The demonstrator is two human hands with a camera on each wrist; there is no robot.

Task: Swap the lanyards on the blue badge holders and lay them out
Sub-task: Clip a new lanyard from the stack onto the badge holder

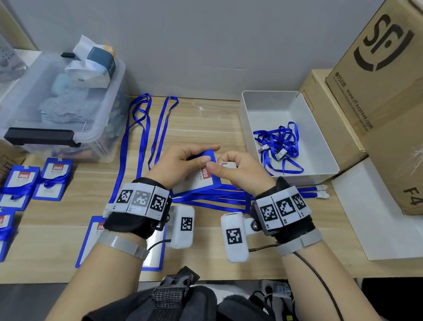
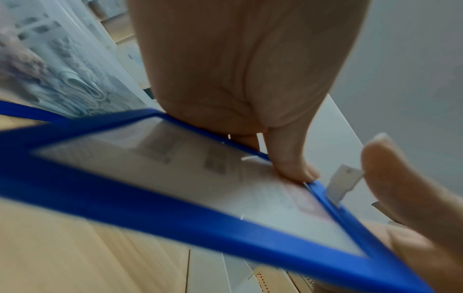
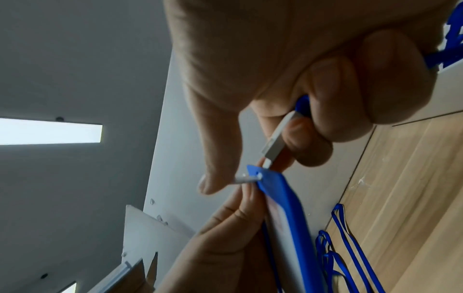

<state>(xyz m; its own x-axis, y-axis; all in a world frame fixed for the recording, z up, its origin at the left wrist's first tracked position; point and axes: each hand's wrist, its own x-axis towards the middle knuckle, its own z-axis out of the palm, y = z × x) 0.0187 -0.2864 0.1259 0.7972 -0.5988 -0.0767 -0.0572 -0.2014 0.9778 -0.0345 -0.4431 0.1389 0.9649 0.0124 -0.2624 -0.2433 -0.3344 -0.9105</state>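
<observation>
My left hand (image 1: 181,161) grips a blue badge holder (image 1: 200,179) by its top end, lifted off the wooden table (image 1: 207,126). The holder (image 2: 175,198) fills the left wrist view, my fingers (image 2: 290,164) on its face. My right hand (image 1: 236,171) pinches the white plastic clip (image 1: 228,164) of a blue lanyard at the holder's top slot. In the right wrist view that clip (image 3: 275,144) meets the holder's top edge (image 3: 278,190). Several blue lanyards (image 1: 213,197) lie flat under my wrists, their white ends (image 1: 321,192) pointing right.
A white tray (image 1: 313,130) at right holds a tangle of blue lanyards (image 1: 279,144). Several wrapped badge holders (image 1: 35,184) lie at left, another holder (image 1: 90,240) under my left forearm. A clear storage bin (image 1: 53,100) stands back left, cardboard boxes (image 1: 387,95) at right.
</observation>
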